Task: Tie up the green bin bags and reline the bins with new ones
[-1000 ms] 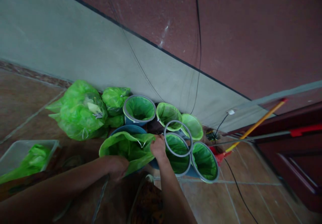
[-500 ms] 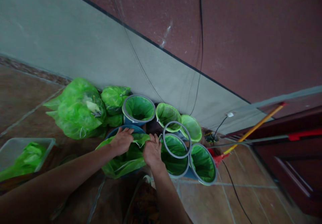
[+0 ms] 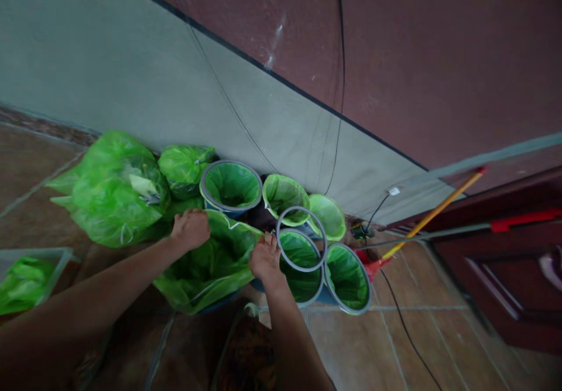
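bag [image 3: 208,262] spread open between both hands [image 3: 192,229]

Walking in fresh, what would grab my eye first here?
The wide-open green liner, low and left of centre, with the left hand and right hand at its rim. Then the bulging green bag to its upper left. A yellow pole slanting up on the right also stands out.

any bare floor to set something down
Bare tile shows between the front bins and the black cable; more lies between cable and door. A smaller patch is left of the big green bag, beyond the tub. Crowded: along the wall, with bins and bags, and around the left hand and right hand on the liner.
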The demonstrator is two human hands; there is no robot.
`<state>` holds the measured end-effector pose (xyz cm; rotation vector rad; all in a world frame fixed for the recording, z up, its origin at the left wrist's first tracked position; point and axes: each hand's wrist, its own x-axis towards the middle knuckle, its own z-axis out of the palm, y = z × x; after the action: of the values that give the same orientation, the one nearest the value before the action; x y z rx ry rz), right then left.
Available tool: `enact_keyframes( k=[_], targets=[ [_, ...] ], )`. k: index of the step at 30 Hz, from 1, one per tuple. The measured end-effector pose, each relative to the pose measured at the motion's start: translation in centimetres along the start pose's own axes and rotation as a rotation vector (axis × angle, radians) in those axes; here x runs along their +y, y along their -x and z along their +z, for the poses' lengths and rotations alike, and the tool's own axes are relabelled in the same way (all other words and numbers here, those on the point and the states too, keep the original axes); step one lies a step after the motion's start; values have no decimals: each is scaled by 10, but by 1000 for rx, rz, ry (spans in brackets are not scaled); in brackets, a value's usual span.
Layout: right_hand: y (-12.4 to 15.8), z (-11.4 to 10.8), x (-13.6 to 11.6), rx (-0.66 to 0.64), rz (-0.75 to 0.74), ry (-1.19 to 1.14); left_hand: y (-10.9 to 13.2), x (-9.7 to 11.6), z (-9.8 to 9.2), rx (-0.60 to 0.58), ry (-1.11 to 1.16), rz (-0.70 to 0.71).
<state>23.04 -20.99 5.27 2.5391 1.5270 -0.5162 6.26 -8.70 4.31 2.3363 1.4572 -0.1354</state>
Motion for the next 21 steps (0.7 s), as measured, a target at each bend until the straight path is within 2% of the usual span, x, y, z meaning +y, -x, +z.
enact_keyframes(
  k=[5, 8, 10, 13, 16, 18, 21],
  targets=[
    [-3, 0, -1, 74, 78, -109, -6, -8, -6, 6, 82, -187],
    [-1, -9, -4, 107, 80, -135, 1, -5, -5, 27, 53, -218],
    [3, -18, -7, 105, 53, -127, 8, 1, -6, 62, 5, -180],
    [19, -25, -14, 65, -82, -126, 25, 13, -10, 106, -80, -28],
    [43, -18, -21, -55, -350, -140, 47, 21, -12, 58, -143, 120],
    [58, -8, -26, -165, -495, -105, 60, 20, -12, 7, -181, 147],
    [70, 6, -33, -273, -538, 4, 68, 8, -16, -33, -211, 117]
  ],
)
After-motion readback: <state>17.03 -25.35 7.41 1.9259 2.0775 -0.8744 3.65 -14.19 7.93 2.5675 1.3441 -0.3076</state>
